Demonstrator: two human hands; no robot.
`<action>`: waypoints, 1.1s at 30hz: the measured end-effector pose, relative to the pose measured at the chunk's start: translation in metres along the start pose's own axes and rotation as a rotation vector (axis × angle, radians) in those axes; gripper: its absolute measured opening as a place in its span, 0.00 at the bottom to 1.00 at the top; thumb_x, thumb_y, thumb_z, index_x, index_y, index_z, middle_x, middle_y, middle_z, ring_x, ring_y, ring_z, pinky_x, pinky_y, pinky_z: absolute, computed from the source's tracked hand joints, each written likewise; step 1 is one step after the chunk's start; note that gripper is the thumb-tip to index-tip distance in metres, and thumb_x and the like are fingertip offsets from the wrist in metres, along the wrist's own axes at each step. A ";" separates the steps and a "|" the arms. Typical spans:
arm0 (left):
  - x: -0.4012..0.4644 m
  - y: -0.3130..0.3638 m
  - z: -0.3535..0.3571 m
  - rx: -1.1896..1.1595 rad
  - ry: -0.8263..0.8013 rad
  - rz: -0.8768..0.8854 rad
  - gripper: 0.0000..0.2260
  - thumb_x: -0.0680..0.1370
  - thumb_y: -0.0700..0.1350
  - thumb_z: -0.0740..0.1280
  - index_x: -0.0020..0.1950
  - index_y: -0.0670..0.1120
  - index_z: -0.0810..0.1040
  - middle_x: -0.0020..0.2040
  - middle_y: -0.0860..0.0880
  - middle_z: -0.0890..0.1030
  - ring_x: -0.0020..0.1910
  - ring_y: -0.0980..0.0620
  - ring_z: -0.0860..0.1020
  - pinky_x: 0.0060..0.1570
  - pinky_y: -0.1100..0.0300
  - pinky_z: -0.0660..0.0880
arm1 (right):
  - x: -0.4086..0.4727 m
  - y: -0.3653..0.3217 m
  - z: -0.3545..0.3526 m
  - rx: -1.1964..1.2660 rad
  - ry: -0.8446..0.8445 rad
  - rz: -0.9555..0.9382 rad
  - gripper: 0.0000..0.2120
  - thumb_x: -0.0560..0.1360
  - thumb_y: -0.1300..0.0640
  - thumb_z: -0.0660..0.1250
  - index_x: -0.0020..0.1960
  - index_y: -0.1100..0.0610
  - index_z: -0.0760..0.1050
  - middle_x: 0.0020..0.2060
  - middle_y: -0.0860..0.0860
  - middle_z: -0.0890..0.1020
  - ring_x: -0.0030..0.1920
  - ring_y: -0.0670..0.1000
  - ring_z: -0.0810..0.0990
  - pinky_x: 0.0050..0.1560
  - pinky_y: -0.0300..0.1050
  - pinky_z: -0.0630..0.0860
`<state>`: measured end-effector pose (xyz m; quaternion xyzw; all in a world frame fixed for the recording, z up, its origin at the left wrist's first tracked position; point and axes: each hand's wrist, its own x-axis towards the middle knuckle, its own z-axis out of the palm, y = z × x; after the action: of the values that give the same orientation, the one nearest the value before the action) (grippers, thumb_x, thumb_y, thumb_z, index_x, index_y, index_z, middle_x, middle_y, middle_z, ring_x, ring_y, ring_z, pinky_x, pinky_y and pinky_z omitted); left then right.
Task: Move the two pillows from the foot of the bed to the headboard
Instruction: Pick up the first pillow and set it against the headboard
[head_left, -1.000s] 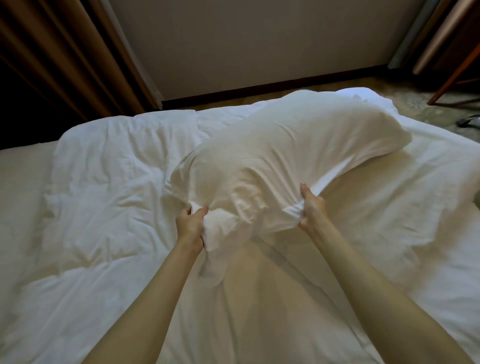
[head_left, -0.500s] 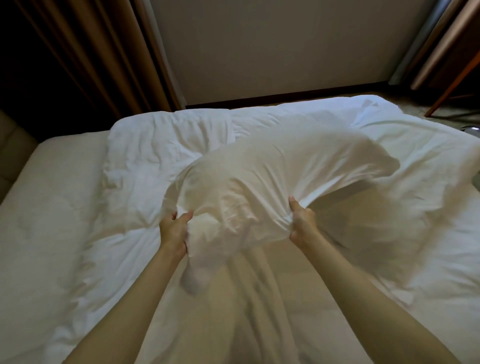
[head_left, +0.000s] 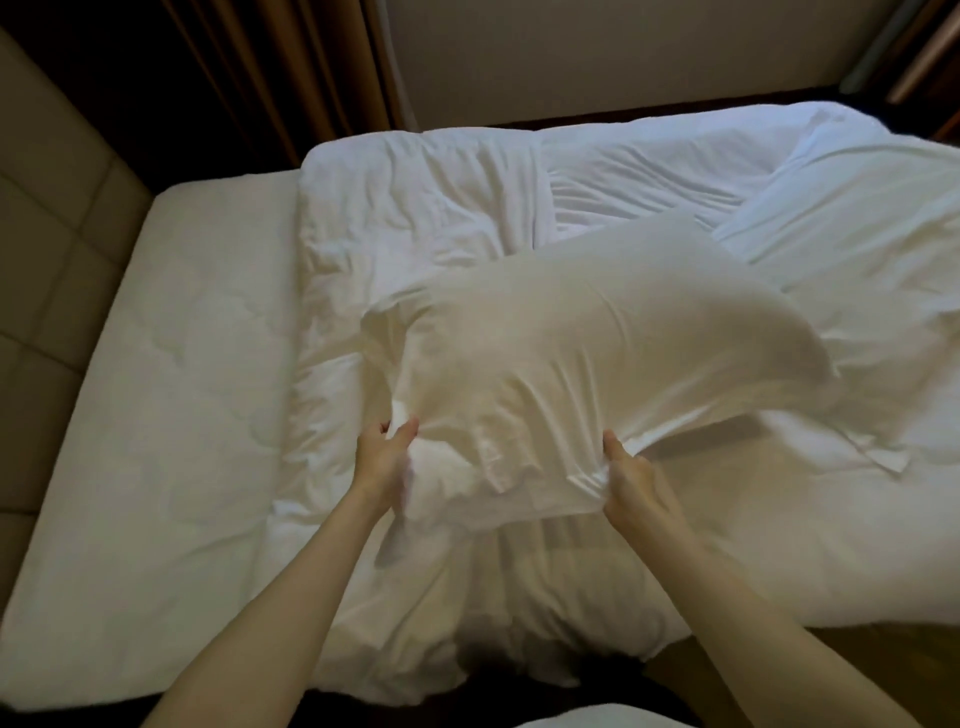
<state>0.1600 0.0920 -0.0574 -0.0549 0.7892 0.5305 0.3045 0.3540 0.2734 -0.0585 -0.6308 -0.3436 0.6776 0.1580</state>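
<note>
Both arms reach fwd over the rumpled white duvet (head_left: 415, 218). Left hand (head_left: 382, 460) and right hand (head_left: 631, 480) each pinch the near edge of one white pillow (head_left: 587, 358), held up off the bedding w/ its far end blurry. Bare mattress (head_left: 171, 364) on the left, padded headboard (head_left: 47, 218) beyond that, curtain (head_left: 280, 67) at the back.
</note>
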 end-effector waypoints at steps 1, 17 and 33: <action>0.002 -0.004 -0.001 0.086 -0.029 0.007 0.07 0.77 0.46 0.68 0.50 0.44 0.74 0.40 0.49 0.77 0.43 0.47 0.76 0.44 0.57 0.71 | -0.001 0.002 -0.004 0.008 0.019 0.009 0.22 0.78 0.54 0.64 0.64 0.70 0.72 0.60 0.63 0.79 0.59 0.62 0.79 0.63 0.57 0.75; 0.116 0.131 0.117 0.835 -0.077 0.514 0.15 0.80 0.47 0.55 0.63 0.48 0.75 0.64 0.43 0.73 0.63 0.42 0.70 0.62 0.49 0.65 | 0.065 -0.049 0.028 0.470 -0.132 0.181 0.41 0.66 0.39 0.72 0.72 0.58 0.67 0.67 0.55 0.76 0.65 0.56 0.75 0.68 0.57 0.70; 0.245 0.117 0.206 1.191 -0.449 0.237 0.18 0.83 0.51 0.49 0.61 0.41 0.71 0.66 0.40 0.74 0.64 0.39 0.71 0.64 0.46 0.65 | 0.146 -0.025 0.022 0.355 -0.046 0.104 0.47 0.59 0.46 0.77 0.73 0.60 0.64 0.67 0.53 0.75 0.66 0.53 0.74 0.69 0.51 0.69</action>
<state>0.0010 0.3799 -0.1469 0.3234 0.8662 0.0303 0.3798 0.3044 0.3797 -0.1517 -0.5943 -0.1893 0.7489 0.2238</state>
